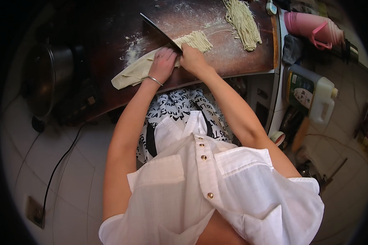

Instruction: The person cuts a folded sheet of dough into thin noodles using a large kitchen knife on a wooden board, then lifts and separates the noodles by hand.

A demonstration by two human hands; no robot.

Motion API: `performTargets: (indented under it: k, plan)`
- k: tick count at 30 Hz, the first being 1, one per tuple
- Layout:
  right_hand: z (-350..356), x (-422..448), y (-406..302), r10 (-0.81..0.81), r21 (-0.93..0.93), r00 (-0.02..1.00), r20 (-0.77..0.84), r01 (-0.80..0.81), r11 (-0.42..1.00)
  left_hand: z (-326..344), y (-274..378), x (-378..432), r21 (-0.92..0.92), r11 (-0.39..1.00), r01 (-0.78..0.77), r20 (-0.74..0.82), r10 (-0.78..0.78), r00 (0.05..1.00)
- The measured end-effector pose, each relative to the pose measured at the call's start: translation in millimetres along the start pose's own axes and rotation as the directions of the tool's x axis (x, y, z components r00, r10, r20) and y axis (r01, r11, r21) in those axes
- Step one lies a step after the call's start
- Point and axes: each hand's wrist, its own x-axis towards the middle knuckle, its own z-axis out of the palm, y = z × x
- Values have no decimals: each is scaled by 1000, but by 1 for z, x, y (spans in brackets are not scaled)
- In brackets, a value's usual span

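My right hand (193, 59) is closed round the handle end of a large knife (159, 30), seen nearly edge-on, its blade slanting to the upper left. Just left of the blade, my left hand (164, 62) presses with bent fingers on a folded sheet of dough (133, 71); a ring and a metal bangle are on it. Cut noodle strips (197, 41) lie close together on the knife's other side. Farther right on the floured dark wooden board (248, 63) rests a long bundle of noodles (243, 26). The knife's cutting edge is hidden.
A large lidded pot (50, 79) stands at the left. Right of the board are a pink vacuum flask (314, 27), a dark cloth (291, 49), a plastic oil jug (312, 92) and a tape roll (277, 138). A black cable (61, 159) runs down at the left.
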Motion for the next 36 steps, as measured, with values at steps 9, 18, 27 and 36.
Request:
performTargets:
  k: [9, 18, 27, 36]
  plan:
    - [-13, -55, -9, 132, -105, 983, 125, -119, 987, -5, 1, -14, 59, 993, 105, 63, -108, 992]
    - [-25, -65, -6, 43, -7, 994, 104, -42, 999, -5, -2, -18, 25, 999, 33, -46, -32, 998]
    - [1, -20, -6, 65, 18, 998, 27, -65, 998, -2, 0, -8, -45, 999, 9, -16, -10, 1000]
    - [4, -46, -5, 136, -58, 986, 98, -130, 990, -2, 4, -15, -22, 996, 91, 37, -90, 995]
